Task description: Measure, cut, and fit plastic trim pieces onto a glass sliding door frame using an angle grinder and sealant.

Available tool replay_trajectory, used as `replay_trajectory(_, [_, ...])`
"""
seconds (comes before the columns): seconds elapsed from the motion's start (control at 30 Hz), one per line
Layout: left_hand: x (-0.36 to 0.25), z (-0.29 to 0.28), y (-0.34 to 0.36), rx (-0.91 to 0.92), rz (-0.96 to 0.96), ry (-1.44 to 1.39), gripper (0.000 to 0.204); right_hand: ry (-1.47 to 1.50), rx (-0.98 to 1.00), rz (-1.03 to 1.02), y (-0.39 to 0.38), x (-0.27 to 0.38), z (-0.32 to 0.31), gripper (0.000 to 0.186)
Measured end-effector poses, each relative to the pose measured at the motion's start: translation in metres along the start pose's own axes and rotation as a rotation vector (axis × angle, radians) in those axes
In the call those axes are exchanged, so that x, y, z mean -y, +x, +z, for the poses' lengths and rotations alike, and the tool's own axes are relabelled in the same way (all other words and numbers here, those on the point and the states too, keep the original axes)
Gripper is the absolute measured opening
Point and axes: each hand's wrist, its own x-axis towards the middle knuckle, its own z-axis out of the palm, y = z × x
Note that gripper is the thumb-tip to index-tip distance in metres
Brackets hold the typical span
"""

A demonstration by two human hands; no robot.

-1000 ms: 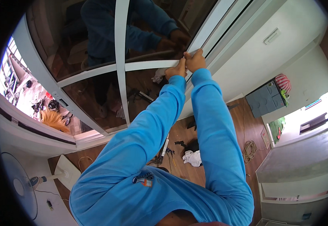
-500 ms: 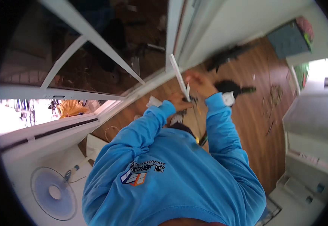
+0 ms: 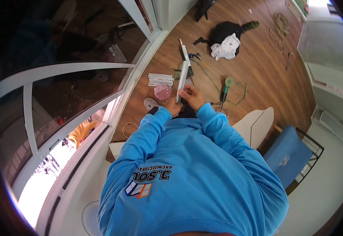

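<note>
Both hands grip the lower end of a white strip point(image 3: 182, 76), which points toward 12 o'clock over the wooden floor point(image 3: 266, 74): left hand point(image 3: 174, 105) closed beneath, right hand point(image 3: 192, 96) pinching it. Judged mid-handling; repositioning it needs a firm two-handed hold.

White rag point(image 3: 226, 46), coiled rope point(image 3: 279, 21), blue chair point(image 3: 287, 155)

A brown wooden plank floor point(image 3: 266, 74) is carrying everything. A white cloth point(image 3: 226, 46) is lying on a black heap point(image 3: 223, 29), with a coil of rope point(image 3: 280, 23) lying well apart to the right. A stack of white strips point(image 3: 160, 79) is resting beside the window frame, just above a pink round object point(image 3: 162, 91). A green-headed tool point(image 3: 227, 87) is lying among loose green cord point(image 3: 240, 94).
</note>
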Motion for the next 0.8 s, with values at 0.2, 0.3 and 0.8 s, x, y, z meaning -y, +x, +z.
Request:
replay_trajectory(0.2, [0.041, -0.039, -0.016, -0.178, -0.357, -0.001, 0.044, -0.248, -0.26, 0.308, 0.054, -0.077, -0.042, 0.041])
replay_trajectory(0.3, [0.104, -0.081, -0.022, -0.234, -0.659, -0.168, 0.051, -0.08, -0.324, 0.519, 0.126, -0.135, -0.078, 0.03])
replay_trajectory(0.8, [0.284, -0.051, 0.107, -0.525, -0.707, -0.639, 0.058, 0.752, -0.708, 0.595, 0.464, -0.451, -0.207, 0.032])
